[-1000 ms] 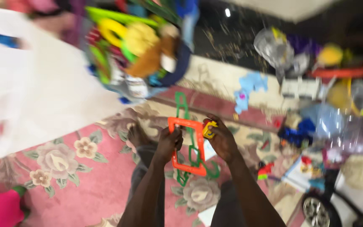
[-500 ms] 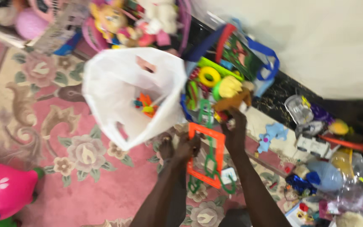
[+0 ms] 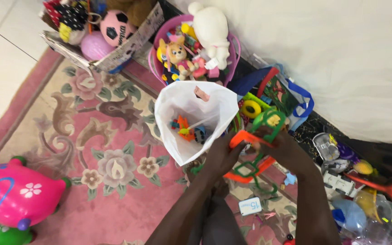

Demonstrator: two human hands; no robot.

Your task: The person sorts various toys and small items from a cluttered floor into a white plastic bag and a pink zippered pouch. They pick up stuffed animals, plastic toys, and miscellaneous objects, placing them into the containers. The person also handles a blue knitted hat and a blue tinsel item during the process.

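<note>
While I watch remotely — left hand [image 3: 221, 156] and right hand [image 3: 281, 147] both gripping orange frame [image 3: 250, 154] with green links [image 3: 268, 122], beside white bag [image 3: 191, 120]

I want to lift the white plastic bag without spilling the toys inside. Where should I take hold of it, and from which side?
Take the white plastic bag by its open upper rim near the cut-out handle hole, coming from above. The mouth faces up and small toys lie at the bottom, so a top grip should keep them in. The left hand is already at the near edge.

Orange frame [image 3: 250, 156] partly hidden behind both hands.
</note>
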